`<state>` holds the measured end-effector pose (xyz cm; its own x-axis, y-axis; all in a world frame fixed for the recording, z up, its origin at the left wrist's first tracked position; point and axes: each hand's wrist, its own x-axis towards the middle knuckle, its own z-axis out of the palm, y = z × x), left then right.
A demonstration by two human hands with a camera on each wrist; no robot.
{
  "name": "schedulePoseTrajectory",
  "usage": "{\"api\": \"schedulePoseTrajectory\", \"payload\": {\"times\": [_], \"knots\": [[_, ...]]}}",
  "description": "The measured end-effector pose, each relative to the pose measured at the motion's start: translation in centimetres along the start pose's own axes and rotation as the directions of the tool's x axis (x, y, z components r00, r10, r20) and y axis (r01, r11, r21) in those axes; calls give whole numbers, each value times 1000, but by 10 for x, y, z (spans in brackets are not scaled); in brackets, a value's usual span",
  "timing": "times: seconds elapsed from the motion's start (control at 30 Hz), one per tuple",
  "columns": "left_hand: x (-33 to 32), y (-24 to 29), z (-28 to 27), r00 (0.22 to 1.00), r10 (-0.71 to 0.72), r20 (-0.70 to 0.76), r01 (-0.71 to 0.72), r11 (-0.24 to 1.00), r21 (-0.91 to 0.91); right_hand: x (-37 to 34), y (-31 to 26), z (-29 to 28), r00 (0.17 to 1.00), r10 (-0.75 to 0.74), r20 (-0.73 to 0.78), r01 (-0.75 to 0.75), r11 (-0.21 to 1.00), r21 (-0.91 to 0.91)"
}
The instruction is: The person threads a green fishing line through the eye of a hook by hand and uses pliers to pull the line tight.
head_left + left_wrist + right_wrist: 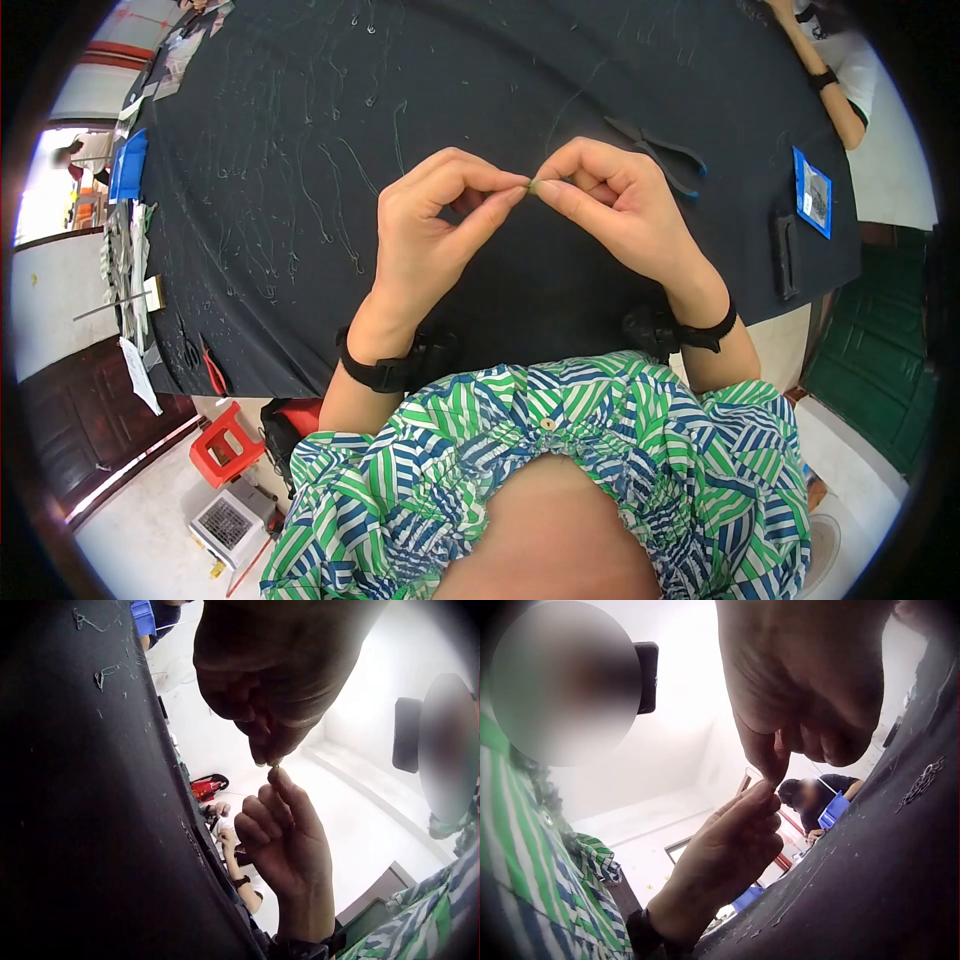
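Observation:
Over the black-covered table, my left hand and right hand meet fingertip to fingertip. Between thumb and forefinger, each pinches a tiny piece of green thread, mostly hidden by the fingertips. A thin dark green strand stretches over the cloth just beyond the right hand. In the left wrist view, the right hand rises from below to the left fingertips. The right wrist view has the left hand below, its fingertips against those of the right. Pliers with blue-tipped handles lie beside the right hand.
Several thin corded loops lie across the left of the black cloth. Red-handled cutters sit at the near left edge. A blue packet and a black case are at right. Another person's arm reaches in at the far right.

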<state>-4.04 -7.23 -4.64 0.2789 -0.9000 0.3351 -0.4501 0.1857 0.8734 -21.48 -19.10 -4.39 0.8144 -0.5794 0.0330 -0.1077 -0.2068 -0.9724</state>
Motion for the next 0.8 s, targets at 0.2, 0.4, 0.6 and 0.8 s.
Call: {"api": "schedulePoseTrajectory", "payload": {"times": [0.2,0.4,0.6,0.8], "knots": [[1,3,0,1000,17,-8,-16,1000,19,0,-2,1,999,-19,29,17,996,87],[1,2,0,998,65,-9,-65,997,46,0,-1,1,999,-19,33,14,991,133],[1,3,0,998,62,-16,-62,997,44,0,-6,-2,1000,3,21,-3,1000,22],[0,-1,0,999,0,-54,-1,1000,-13,6,-10,-21,985,-170,17,169,952,-255]]}}
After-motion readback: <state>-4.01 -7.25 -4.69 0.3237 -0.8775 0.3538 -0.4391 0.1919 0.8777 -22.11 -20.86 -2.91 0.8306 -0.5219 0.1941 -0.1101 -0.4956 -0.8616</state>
